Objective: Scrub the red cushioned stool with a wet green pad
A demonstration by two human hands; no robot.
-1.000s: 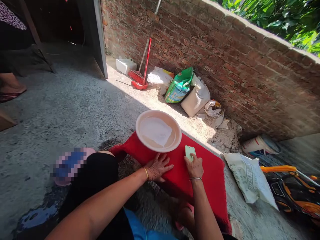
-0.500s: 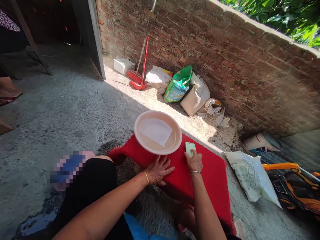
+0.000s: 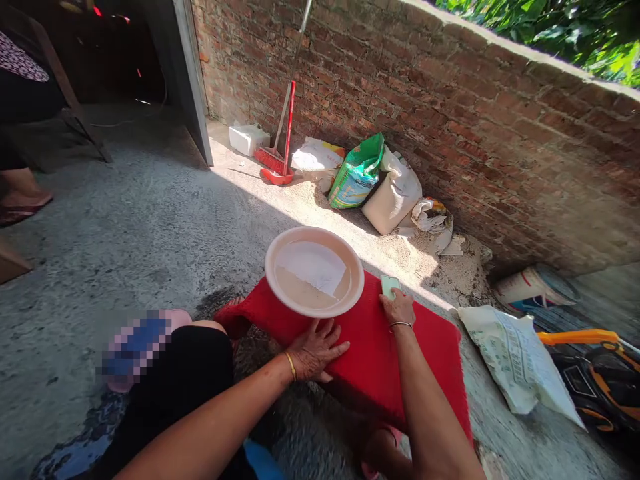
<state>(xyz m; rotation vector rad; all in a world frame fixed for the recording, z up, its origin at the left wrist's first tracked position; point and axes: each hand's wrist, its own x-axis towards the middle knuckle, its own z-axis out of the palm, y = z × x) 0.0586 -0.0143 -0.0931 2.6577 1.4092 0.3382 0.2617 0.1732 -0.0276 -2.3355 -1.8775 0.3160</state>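
Observation:
A red cloth (image 3: 373, 347) covers a low surface in front of me. On its far left part stands a pale pink basin (image 3: 270, 283) of water, with light reflected on the water. My left hand (image 3: 317, 350) lies on the cloth just below the basin rim, fingers spread, holding nothing. Further right, my right hand (image 3: 399, 308) is closed around the near end of a pale green rectangular block (image 3: 391, 285) with rounded corners, pressed to the cloth near its far edge. Whether it is a soap bar, a brush or something else I cannot tell.
Several sacks, among them a green bag (image 3: 357, 170), lean by the brick wall (image 3: 480, 133). A red broom (image 3: 289, 127) and a white box (image 3: 249, 140) stand left of them. A white sack (image 3: 517, 357) and an orange-black machine (image 3: 595, 380) lie right. Another person's foot (image 3: 27, 193) is far left.
My right hand has slid the pale green block away from me and slightly right over the cloth. My left hand stays spread in nearly the same place. The view has shifted slightly.

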